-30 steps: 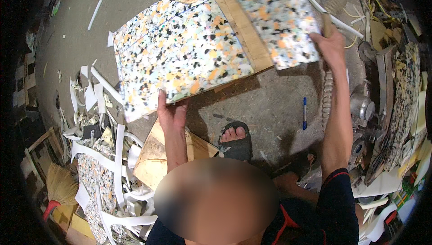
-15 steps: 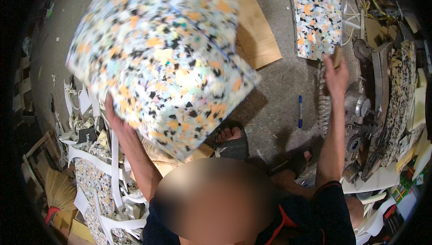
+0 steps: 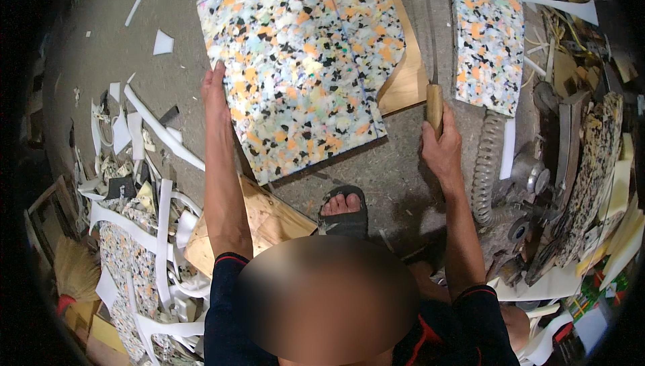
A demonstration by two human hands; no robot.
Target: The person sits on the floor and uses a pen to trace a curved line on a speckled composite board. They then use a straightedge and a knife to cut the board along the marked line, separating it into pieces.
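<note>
A large sheet of speckled foam [image 3: 295, 63], white with orange and black flecks, lies over a wooden board [image 3: 403, 77]. Blue lines run across it, and its right side has a curved cut-out. My left hand [image 3: 216, 94] grips the sheet's left edge, its thumb hidden. To the right of the sheet, my right hand [image 3: 443, 147] is closed around the wooden handle of a long, thin-bladed knife [image 3: 435, 100]. The blade points away from me, beside the board's right edge. A smaller rectangular piece of speckled foam [image 3: 489, 50] lies right of the knife.
White foam offcuts [image 3: 161, 231] are heaped at the left, near a straw broom [image 3: 77, 268]. Another wooden board [image 3: 269, 218] lies by my sandalled foot [image 3: 344, 211]. A coiled clear hose [image 3: 485, 171] and machine parts [image 3: 537, 181] line the right side, beside stacked foam sheets [image 3: 594, 184].
The large sheet has moved right and come down flatter on the board, with my left hand moving along with it. My right hand has shifted left with the knife. The blue pen is no longer visible.
</note>
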